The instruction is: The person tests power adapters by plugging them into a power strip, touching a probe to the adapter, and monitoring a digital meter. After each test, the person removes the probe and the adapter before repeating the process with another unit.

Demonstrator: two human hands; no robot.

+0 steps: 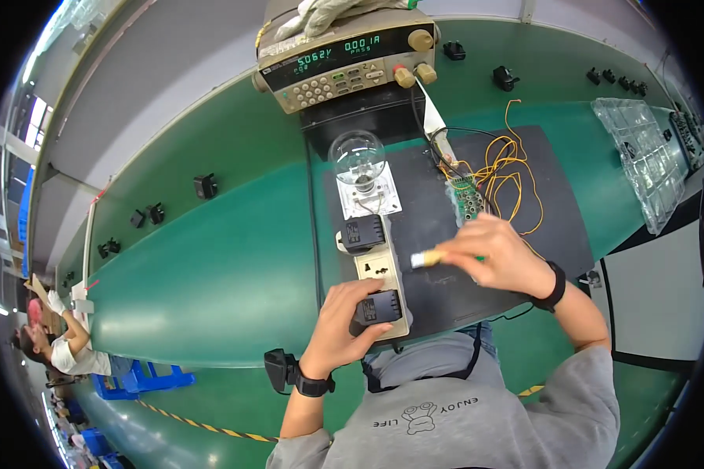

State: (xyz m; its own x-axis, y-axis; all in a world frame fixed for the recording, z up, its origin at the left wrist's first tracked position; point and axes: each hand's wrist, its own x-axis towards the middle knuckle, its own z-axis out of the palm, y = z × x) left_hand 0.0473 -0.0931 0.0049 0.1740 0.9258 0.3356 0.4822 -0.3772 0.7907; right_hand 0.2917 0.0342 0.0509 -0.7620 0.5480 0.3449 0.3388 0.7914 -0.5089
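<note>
Near frame centre, our right hand (499, 254) pinches a small white-tipped piece (427, 258), pointing lengthwise left toward the power strip (374, 266), where our nearer left hand (341, 324) clasps the lower black adapter (380, 307).

Bright overall; soft sheen on green table (211, 273); edges bowed, corners black

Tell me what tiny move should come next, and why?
Perhaps bring the small pale-tipped piece closer to the lower black adapter: the right hand pinches it with its tip toward the power strip, while the left hand holds that adapter.
</note>
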